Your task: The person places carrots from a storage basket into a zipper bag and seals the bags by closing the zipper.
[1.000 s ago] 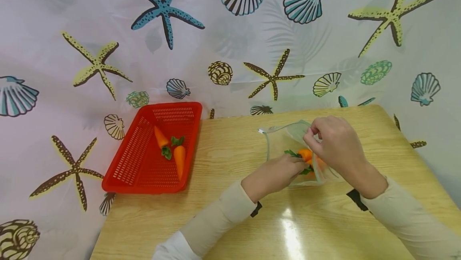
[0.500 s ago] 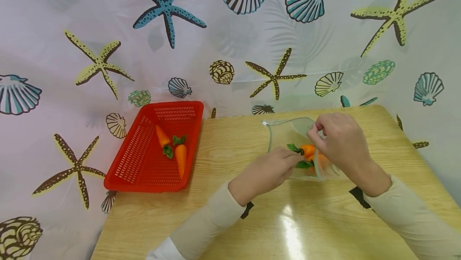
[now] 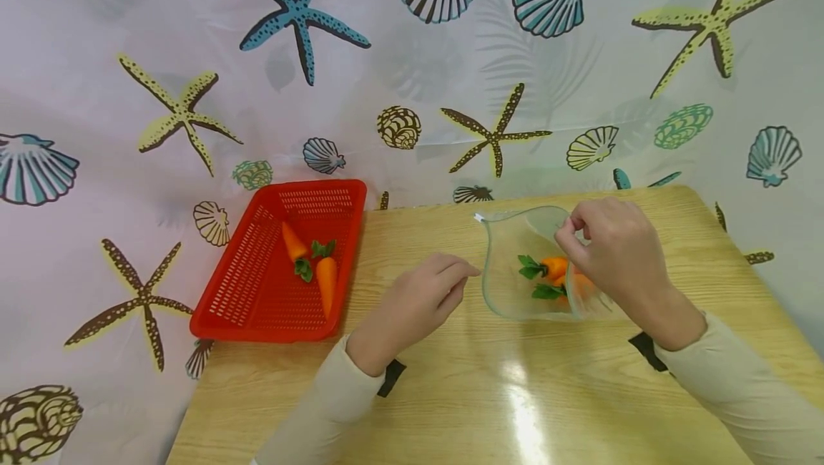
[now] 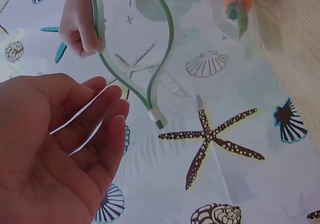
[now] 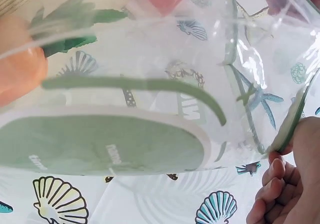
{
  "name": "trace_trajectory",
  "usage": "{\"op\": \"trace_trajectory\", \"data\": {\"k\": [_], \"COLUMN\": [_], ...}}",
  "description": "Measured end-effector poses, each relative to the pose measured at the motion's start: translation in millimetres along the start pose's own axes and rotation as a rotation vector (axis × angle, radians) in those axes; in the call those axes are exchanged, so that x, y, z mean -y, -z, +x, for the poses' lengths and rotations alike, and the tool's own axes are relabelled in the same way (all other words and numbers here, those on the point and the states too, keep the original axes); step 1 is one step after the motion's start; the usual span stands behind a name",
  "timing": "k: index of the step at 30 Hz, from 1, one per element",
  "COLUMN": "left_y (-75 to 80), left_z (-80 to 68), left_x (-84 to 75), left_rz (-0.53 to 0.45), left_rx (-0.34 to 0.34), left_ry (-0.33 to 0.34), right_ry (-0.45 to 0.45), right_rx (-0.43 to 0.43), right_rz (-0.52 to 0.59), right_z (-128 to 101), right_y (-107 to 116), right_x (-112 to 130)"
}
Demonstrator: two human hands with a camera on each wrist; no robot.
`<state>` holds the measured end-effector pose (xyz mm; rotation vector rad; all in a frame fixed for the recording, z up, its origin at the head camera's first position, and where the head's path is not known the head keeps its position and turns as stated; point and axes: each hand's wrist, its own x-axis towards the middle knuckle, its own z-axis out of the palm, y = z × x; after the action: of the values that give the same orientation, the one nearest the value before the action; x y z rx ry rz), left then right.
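A clear zip bag [image 3: 515, 286] with a green rim lies on the wooden table [image 3: 450, 393], its mouth gaping toward the left. Orange toy carrots [image 3: 558, 270] with green leaves lie inside it. My right hand [image 3: 611, 254] pinches the bag's far rim [image 5: 295, 119] and holds the mouth up. My left hand [image 3: 418, 300] hovers empty just left of the mouth, fingers loose and straight [image 4: 75, 134]. In the left wrist view the green zip rim [image 4: 160, 73] curves past my fingers, and the right hand [image 4: 80, 23] grips it.
A red perforated basket [image 3: 251, 293] sits at the table's left end, overhanging the edge, with two more carrots [image 3: 315, 272] in it. A seashell and starfish curtain [image 3: 322, 57] hangs behind the table. Glare marks the near middle of the tabletop.
My left hand has drawn back out of the bag's mouth to the left and let go of the carrot, which now lies inside. The right hand has kept its pinch.
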<state>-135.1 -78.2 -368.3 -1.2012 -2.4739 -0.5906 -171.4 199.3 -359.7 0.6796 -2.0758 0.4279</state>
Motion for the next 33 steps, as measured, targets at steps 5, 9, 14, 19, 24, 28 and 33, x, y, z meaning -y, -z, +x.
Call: {"op": "trace_trajectory", "data": {"k": [5,9,14,19,24,28,33], "left_y": [15.5,28.0,38.2,47.6,50.3,52.8,62.3], "left_z": [-15.6,-31.2,-51.4,-73.9,-96.9,-108.4,-118.9], "left_x": [12.4,25.2,45.2,63.3,73.4,82.3,98.2], "left_rz": [0.001,0.025,0.058,0.112,0.163,0.159,0.144], "left_rx": [-0.003,0.011,-0.011,-0.007,0.026,0.022,0.034], "left_ry": [0.081,0.173,0.279,0.368,0.49,0.546,0.625], "right_ry": [-0.003,-0.015,-0.024,-0.02,-0.01,-0.011,-0.018], "right_rx": [-0.013,-0.017,-0.003,0.009,-0.003,0.01,0.04], "right_rz": [-0.008,-0.001,0.006,0.025,0.038,0.038,0.037], "right_z": [0,-1,-2,-4,-4,-5,-5], "right_y": [1,3,3,2,0,0,0], "right_x": [0,0,-1,0,1,0,-1]}}
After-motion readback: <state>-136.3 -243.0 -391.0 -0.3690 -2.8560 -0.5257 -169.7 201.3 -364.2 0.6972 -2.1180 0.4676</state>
